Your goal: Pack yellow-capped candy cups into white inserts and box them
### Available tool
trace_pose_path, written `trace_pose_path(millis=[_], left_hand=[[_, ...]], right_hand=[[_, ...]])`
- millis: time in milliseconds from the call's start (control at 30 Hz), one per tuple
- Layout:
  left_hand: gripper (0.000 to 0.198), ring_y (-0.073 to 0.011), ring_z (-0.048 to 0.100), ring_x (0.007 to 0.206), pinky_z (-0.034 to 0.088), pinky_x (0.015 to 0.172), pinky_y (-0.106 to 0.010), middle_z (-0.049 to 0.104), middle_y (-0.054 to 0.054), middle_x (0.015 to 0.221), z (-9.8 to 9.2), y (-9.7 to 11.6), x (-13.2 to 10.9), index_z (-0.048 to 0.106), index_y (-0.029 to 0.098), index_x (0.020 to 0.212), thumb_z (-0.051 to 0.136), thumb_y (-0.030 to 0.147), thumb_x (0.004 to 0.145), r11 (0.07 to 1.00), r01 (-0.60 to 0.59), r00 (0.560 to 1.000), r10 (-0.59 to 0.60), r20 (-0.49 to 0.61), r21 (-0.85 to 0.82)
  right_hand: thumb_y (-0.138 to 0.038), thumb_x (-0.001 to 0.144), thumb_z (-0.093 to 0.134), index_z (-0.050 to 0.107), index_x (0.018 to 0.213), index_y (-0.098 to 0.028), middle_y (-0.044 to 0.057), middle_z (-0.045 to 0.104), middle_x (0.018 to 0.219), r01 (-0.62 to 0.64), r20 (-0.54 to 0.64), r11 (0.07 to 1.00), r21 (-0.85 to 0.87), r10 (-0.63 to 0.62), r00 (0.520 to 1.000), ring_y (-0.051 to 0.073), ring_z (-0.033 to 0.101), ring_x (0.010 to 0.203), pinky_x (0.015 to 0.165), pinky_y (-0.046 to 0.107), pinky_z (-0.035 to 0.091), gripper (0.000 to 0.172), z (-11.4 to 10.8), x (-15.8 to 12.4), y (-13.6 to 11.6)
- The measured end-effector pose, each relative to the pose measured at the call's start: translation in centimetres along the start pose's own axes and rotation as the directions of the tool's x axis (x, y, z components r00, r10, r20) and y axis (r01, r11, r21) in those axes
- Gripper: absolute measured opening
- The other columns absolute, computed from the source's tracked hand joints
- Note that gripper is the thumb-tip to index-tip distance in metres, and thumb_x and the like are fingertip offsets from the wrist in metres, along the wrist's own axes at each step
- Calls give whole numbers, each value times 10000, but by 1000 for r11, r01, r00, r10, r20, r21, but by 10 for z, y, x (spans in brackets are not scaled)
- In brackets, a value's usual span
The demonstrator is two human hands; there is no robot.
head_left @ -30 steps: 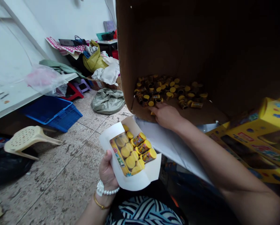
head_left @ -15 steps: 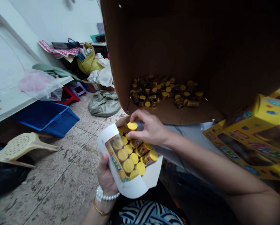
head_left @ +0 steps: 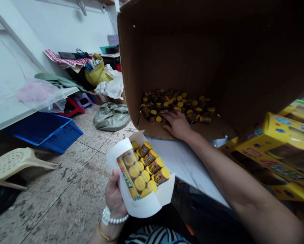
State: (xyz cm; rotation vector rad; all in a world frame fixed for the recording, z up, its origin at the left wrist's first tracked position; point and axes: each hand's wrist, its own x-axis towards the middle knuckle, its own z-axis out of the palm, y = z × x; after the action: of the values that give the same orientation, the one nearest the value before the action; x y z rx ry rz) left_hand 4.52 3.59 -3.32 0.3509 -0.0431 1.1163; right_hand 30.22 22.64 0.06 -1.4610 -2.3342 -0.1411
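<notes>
My left hand (head_left: 115, 195) grips the lower left side of an open windowed box (head_left: 146, 204), its white flaps spread outward. Several small tubs with yellow lids (head_left: 156, 165) fill the box in rows, some behind the clear window and some lying on their sides. My right hand (head_left: 177, 123) reaches into a large cardboard carton (head_left: 131, 84), fingers stretched out over a heap of loose tubs (head_left: 189, 112) with yellow lids. Its fingertips touch or hover just above the front of the heap; I cannot tell which.
Yellow windowed boxes (head_left: 276, 156) are stacked at the right, beside the carton. A white surface (head_left: 192, 169) lies under the carton. To the left are a blue crate (head_left: 47, 132), a cream plastic stool (head_left: 17, 166), a grey bag (head_left: 111, 116) on the floor and a white table (head_left: 4, 113).
My right hand has left a tub in the windowed box, whose upper row is now fuller, and moved up and right into the carton. My left hand still holds the box.
</notes>
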Motion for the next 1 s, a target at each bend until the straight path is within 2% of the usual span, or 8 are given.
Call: trace_pose_path(millis=[67,167,333,500,633,767,900,1000], left_hand=[[457,-304,526,1362,199,1236,-527,718,-68,1288,1,1,-2,712,263,1248,371,418,986,1000,-9,999,10,-44,22],[413,-297,492,1392,192,1242,-509,740,-38,1249,4,5,-2,723,288,1226,427,415,967,997,-42,995,48,-88,72],[361,-294,487,1396,208,1236,-524,751,-23,1227,6,12,-4,708,303,1232,496,398,955,991,-66,993,76,-89,118],[401,-290,524,1362,241,1224,-531,754,-32,1208,2,22,-10,666,286,1288,522,442,947,987,-75,995,84,-58,139],[409,-304,541,1348,235,1220,-553,753,-60,1214,-3,23,-16,680,260,1276,451,428,982,992,-22,998,28,-51,128],[464,-318,527,1360,225,1224,-555,719,-83,1285,-7,12,-17,654,241,1327,392,433,996,995,8,997,0,-80,94],[515,-297,563,1328,227,1233,-510,681,-88,1345,-4,0,-12,620,217,1371,308,427,1020,999,39,999,-40,7,37],[549,-269,578,1313,229,1236,-474,614,-73,1432,1,-2,-7,567,216,1423,232,400,1029,994,101,984,-94,153,-39]], right_hand=[[-256,908,567,658,1292,-124,175,636,1233,0,15,1000,23,0,1000,337,510,1194,1019,447,410,416,-2,0,-2],[-163,875,537,697,1228,-120,178,615,1222,-6,26,997,72,4,1000,283,599,1069,938,368,471,389,-15,0,-8],[-166,856,607,507,1472,-186,134,636,1324,15,150,993,114,-33,988,273,640,1107,948,348,485,625,-18,-3,-4],[-283,942,578,664,1306,-139,170,672,1277,-40,166,989,143,16,986,289,632,1149,985,382,476,401,-1,-3,-3],[-298,971,532,610,1354,-184,126,692,1206,61,73,927,370,-95,993,231,662,1034,921,347,493,407,-26,-6,-37],[-263,798,758,592,1173,-181,32,692,935,59,41,772,633,-109,993,155,625,734,673,267,478,418,-57,-18,-85],[-247,813,782,631,947,-161,26,654,863,162,15,792,588,-211,977,135,588,739,685,252,448,220,-65,-25,-105],[-371,903,705,689,968,-170,47,682,933,209,-16,803,559,-242,970,138,622,803,750,249,473,212,-64,-19,-90]])
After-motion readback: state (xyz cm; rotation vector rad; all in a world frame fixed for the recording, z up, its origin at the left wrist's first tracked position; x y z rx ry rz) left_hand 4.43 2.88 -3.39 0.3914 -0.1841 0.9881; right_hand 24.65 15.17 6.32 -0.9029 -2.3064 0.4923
